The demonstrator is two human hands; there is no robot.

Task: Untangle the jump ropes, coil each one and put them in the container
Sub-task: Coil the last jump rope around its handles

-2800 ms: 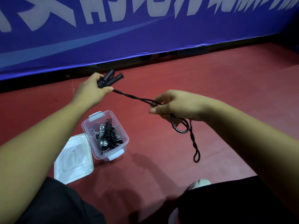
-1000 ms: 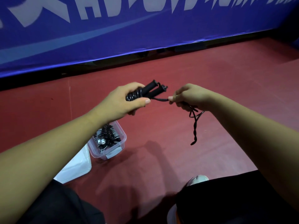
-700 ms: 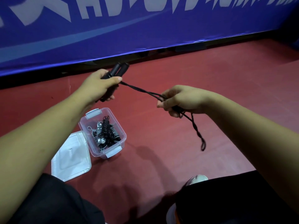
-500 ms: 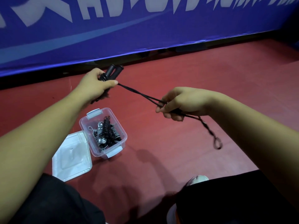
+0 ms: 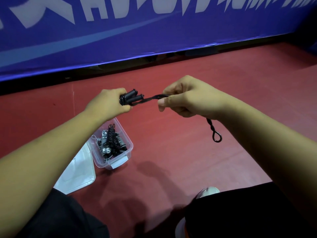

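1. Closest in, the person's dark-trousered legs frame the view, with a pale shoe on the red floor.
2. A clear lid lies flat on the floor, just beside the open container. The container already holds several coiled ropes. It sits under the left forearm, well apart from the right arm.
3. Above it, the left hand is clamped round the two black handles. Turns of cord are wound on the handles, and their ends point right and slightly away.
4. The right hand pinches the jump rope between thumb and forefinger. The doubled, twisted cord runs in a short line across the body, from the handles to that pinch. It then passes through the curled fingers and hangs below the wrist, ending in a small loop.
5. My judgement is that the next wrap depends on this layout: the free cord lies to the right of the handles, crossing their long axis at a shallow angle. The right hand would carry it round while the left holds firm. Only a short tail seems left to wind, and the left hand is the nearer one for the drop into the container.
6. Beyond the hands, the floor runs to a blue banner with pale lettering.
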